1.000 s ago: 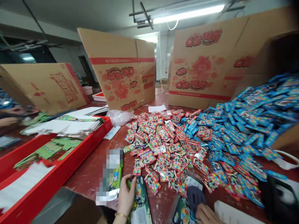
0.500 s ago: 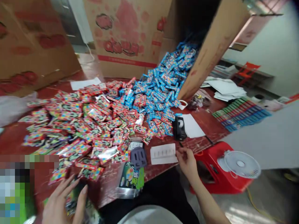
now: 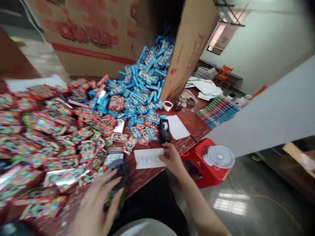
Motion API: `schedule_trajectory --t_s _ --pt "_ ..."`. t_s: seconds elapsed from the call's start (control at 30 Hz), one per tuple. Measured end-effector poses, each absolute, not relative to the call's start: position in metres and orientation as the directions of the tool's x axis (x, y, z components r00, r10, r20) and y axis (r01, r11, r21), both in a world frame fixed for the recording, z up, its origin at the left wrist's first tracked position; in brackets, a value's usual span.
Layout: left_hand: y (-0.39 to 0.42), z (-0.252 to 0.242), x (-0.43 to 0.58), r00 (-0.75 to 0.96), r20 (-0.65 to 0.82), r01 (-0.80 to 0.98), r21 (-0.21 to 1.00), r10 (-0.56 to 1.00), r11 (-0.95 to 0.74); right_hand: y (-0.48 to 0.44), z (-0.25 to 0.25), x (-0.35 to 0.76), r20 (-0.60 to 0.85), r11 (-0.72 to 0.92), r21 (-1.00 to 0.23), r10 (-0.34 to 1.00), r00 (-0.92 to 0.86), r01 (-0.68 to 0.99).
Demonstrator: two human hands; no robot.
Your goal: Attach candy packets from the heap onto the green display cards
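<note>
My right hand (image 3: pixel 171 158) pinches the right end of a white label sheet (image 3: pixel 147 158) that lies at the table's near edge, just below a black tape dispenser (image 3: pixel 164 130). My left hand (image 3: pixel 94 207) is blurred, with its fingers spread above a dark grey object (image 3: pixel 117 166) and a green packet (image 3: pixel 115 193); it holds nothing that I can see. A wide heap of red candy packets (image 3: pixel 49 131) covers the left of the dark red table (image 3: pixel 192 123). Blue candy packets (image 3: pixel 144 83) spill out of a tipped cardboard box (image 3: pixel 189 42).
A white paper (image 3: pixel 177 127), a small white cup (image 3: pixel 168 105) and a row of coloured packets (image 3: pixel 218 109) lie on the right of the table. Beside the table stands a red stool (image 3: pixel 197 162) with a small white fan (image 3: pixel 219 157). A grey panel (image 3: pixel 270 114) stands at the right.
The view has swung further right and down. My right hand has slid the white sheet left along the table edge. My left hand has moved right, over the green packet.
</note>
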State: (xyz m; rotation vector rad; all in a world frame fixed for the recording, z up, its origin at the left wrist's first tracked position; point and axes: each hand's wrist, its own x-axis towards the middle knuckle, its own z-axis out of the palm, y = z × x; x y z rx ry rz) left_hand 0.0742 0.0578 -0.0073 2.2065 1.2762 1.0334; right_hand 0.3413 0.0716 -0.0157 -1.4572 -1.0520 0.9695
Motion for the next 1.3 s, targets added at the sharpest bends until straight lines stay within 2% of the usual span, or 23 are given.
schedule_trajectory --t_s 0.1,0.17,0.3,0.43,0.53,0.63,0.77,0.9,1.03,1.1,1.23,1.3 --pt "0.061 0.043 0.099 0.516 0.432 0.573 0.468 0.740 -0.673 0.059 0.022 0.326 -0.003 0.004 -0.998 0.994 0.108 -0.066" --pt "0.062 0.063 0.113 0.580 0.400 0.587 0.398 0.709 -0.705 0.051 0.040 0.314 0.026 0.025 -0.987 1.000 -0.007 -0.160" --pt "0.060 0.069 0.117 0.590 0.363 0.602 0.398 0.721 -0.693 0.040 0.058 0.292 0.052 0.039 -0.965 0.998 -0.045 -0.258" --pt "0.057 0.064 0.104 0.567 0.346 0.623 0.413 0.747 -0.664 0.038 0.062 0.279 0.020 -0.006 -0.949 0.997 -0.077 -0.315" --pt "0.057 0.063 0.098 0.569 0.329 0.617 0.435 0.754 -0.656 0.041 0.063 0.271 0.019 -0.008 -0.961 0.995 -0.095 -0.275" --pt "0.059 0.064 0.096 0.560 0.295 0.593 0.510 0.774 -0.624 0.044 0.065 0.267 0.054 0.033 -0.965 0.996 -0.076 -0.259" --pt "0.066 0.074 0.091 0.520 0.129 0.656 0.573 0.845 -0.491 0.047 0.067 0.273 0.077 0.063 -0.986 0.993 -0.088 -0.157" --pt "0.072 0.087 0.088 0.466 0.016 0.749 0.525 0.885 -0.404 0.049 0.073 0.281 0.146 0.148 -0.987 0.988 -0.045 0.054" --pt "0.079 0.093 0.085 0.485 -0.042 0.765 0.504 0.874 -0.400 0.057 0.082 0.281 0.340 0.387 -0.856 0.921 -0.191 0.343" --pt "0.082 0.094 0.081 0.500 -0.046 0.717 0.581 0.865 -0.384 0.063 0.083 0.281 0.330 0.400 -0.841 0.913 -0.241 0.364" --pt "0.085 0.094 0.066 0.463 -0.058 0.487 0.851 0.885 -0.199 0.072 0.079 0.285 0.219 0.256 -0.924 0.963 -0.158 0.283" --pt "0.085 0.091 0.061 0.398 -0.062 0.417 0.901 0.915 -0.121 0.073 0.075 0.287 0.164 0.194 -0.951 0.977 -0.139 0.242"
